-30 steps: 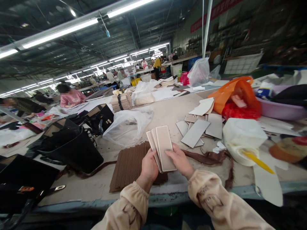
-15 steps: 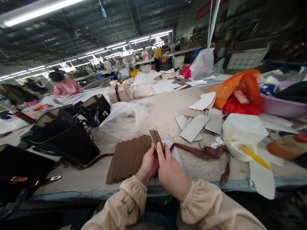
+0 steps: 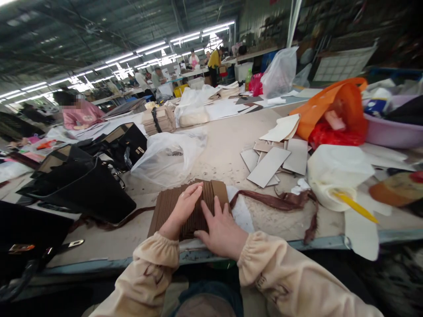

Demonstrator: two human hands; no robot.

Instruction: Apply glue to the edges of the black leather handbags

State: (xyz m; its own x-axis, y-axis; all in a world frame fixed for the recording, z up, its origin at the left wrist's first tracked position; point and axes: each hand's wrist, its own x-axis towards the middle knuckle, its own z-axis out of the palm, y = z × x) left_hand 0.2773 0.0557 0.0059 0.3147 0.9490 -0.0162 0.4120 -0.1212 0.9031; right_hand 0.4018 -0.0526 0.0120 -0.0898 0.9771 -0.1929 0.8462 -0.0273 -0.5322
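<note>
A row of brown flat pieces (image 3: 161, 210), overlapping like shingles, lies at the table's near edge. My left hand (image 3: 185, 206) rests over the middle of the row, its fingers stretched out and close together. On the right part of the row lies my right hand (image 3: 222, 229), fingers spread and thumb pointing left. Neither hand grips a piece; part of the row is hidden under them. A dark brown cloth strip (image 3: 264, 199) runs off to the right, and a white scrap (image 3: 243, 213) sits beside the row.
Black handbags (image 3: 89, 189) stand at left. A clear plastic bag (image 3: 165, 158) lies beyond the row. Grey and white boards (image 3: 269, 166) are piled at right, near a cut white jug (image 3: 337, 169) with a yellow-handled tool (image 3: 357, 207). Behind sits an orange bag (image 3: 324, 105). Several people work farther back.
The small bundle of brown pieces held upright between both hands is now laid down at the row's right end. My hands have opened and flattened onto the row, the left moving leftward.
</note>
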